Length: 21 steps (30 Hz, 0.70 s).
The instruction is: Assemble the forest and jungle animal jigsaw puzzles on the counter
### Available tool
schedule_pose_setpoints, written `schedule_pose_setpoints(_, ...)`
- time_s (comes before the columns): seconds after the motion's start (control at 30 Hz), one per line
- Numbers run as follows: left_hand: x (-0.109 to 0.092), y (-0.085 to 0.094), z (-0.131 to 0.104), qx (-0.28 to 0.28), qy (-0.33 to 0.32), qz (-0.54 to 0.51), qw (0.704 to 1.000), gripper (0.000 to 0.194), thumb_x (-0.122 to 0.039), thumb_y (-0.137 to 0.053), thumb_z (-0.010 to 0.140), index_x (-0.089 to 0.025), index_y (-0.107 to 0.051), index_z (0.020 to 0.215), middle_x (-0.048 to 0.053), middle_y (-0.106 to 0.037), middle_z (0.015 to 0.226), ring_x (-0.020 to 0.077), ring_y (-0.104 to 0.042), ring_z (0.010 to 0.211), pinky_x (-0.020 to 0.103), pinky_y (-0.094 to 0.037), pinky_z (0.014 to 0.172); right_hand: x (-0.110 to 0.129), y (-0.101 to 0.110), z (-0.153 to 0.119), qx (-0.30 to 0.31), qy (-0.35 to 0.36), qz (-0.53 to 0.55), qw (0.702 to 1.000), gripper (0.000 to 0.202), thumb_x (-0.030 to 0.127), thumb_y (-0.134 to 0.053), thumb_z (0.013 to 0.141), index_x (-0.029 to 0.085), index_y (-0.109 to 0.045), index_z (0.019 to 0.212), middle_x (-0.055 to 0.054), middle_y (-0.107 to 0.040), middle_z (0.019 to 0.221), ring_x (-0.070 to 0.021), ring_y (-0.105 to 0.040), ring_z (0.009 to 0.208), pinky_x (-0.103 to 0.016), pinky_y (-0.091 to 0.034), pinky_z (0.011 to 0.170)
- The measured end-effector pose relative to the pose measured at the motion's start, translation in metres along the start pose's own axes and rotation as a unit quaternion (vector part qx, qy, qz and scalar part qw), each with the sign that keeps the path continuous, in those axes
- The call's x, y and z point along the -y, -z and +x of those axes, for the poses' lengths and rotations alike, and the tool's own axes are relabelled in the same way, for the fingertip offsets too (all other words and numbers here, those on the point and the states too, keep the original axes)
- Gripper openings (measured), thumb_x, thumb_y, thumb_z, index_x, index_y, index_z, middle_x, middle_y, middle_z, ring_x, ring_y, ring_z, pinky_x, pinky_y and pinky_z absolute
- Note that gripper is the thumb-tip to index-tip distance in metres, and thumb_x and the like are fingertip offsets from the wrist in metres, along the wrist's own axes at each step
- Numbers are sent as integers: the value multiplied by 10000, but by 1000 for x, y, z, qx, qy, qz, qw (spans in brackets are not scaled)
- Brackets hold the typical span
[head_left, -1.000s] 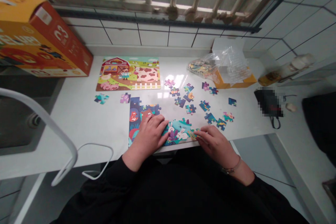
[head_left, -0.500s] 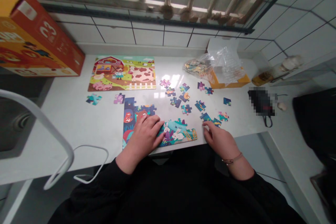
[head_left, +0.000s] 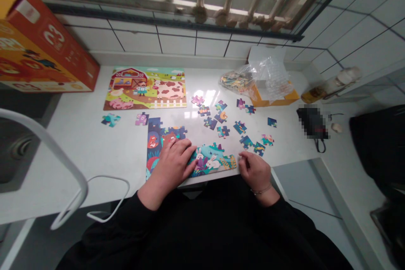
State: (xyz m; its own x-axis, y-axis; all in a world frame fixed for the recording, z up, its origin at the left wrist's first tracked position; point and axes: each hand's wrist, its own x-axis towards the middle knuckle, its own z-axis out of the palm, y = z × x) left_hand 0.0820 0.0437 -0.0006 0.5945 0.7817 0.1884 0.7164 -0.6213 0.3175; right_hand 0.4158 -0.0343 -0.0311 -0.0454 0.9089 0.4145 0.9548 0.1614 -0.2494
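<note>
1. Our left hand point(head_left: 174, 158) lies palm down on the partly assembled animal jigsaw point(head_left: 212, 163), its fingers flat and slightly apart, pressing on the board rather than pinching anything.
2. The jigsaw lies under that hand, near the front edge of the white countertop point(head_left: 79, 135). We see its bear above our fingers, its fox to the left, and its two white rabbits to the right of our thumb.
3. Our right hand point(head_left: 255, 171) is loosely curled, fingertips just beside the jigsaw's right end. We see nothing between its fingers, but cannot tell whether the curl hides a piece.
4. Beyond both hands we have a scatter of loose jigsaw pieces point(head_left: 240, 127); the nearest lie just past our right knuckles.
5. A purple piece point(head_left: 141, 118) and a turquoise piece point(head_left: 110, 120) lie near the jigsaw's upper left corner.
6. Farther back we see the farm jigsaw point(head_left: 169, 89), with a clear bag of pieces point(head_left: 236, 82) beside the yellow box point(head_left: 280, 102) to its right.
</note>
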Motion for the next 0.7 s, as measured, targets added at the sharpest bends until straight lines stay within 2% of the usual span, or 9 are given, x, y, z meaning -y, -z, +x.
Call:
schedule_pose_setpoints(0.07, 0, 0, 0, -1, -2, 1, 1000, 379, -383, -622, 1097, -200, -690, 1423, 154, -682, 1458, 346, -622, 1385, 584, -399, 1290, -3, -3, -2, -12, 11, 12, 1000, 193, 194, -558, 1057, 216, -745, 1098, -72, -836, 973, -222, -775, 843, -334, -551, 795)
schedule_pose_setpoints(0.27, -1, 0, 1, -11, -3, -14, 1000, 358, -354, -643, 1080, -210, -709, 1401, 150, -703, 1409, 347, -638, 1356, 590, -396, 1289, -5, -7, -1, -53, 35, 19, 998, 165, 178, -579, 1037, 225, -733, 1075, -42, -808, 901, -211, -743, 776, -336, -533, 750)
schedule_pose_setpoints(0.7, 1, 0, 1, -15, -10, -10, 1000, 358, -358, -633, 1087, -203, -702, 1402, 155, -705, 1407, 347, -638, 1351, 592, -423, 1260, -3, -5, -2, -22, 19, 21, 999, 195, 200, -564, 1047, 232, -753, 1084, -57, -832, 955, -229, -771, 829, -351, -553, 778)
